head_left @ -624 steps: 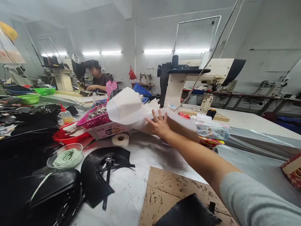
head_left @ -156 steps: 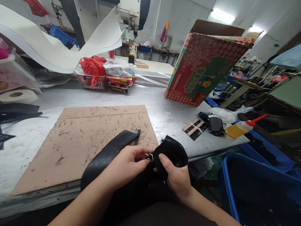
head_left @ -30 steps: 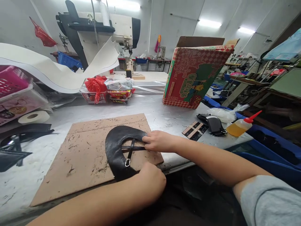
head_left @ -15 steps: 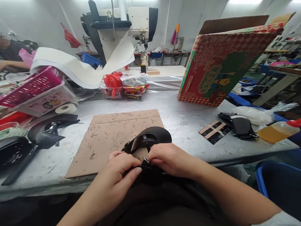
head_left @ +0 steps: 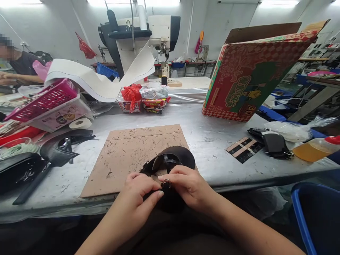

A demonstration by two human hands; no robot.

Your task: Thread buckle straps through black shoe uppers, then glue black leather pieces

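At a silver table [head_left: 209, 168], fingers [head_left: 149, 185] hold a buckled black piece [head_left: 185, 156].

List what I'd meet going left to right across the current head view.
Coiled pale green cord, round white roll, curved black leather piece, flat black-and-tan striped rectangle, translucent red-capped bottle of amber liquid.

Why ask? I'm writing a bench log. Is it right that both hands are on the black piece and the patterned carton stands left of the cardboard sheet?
Not quite: in the head view, the patterned carton stands right of the cardboard sheet, not left. The left hand and right hand are on the black piece.
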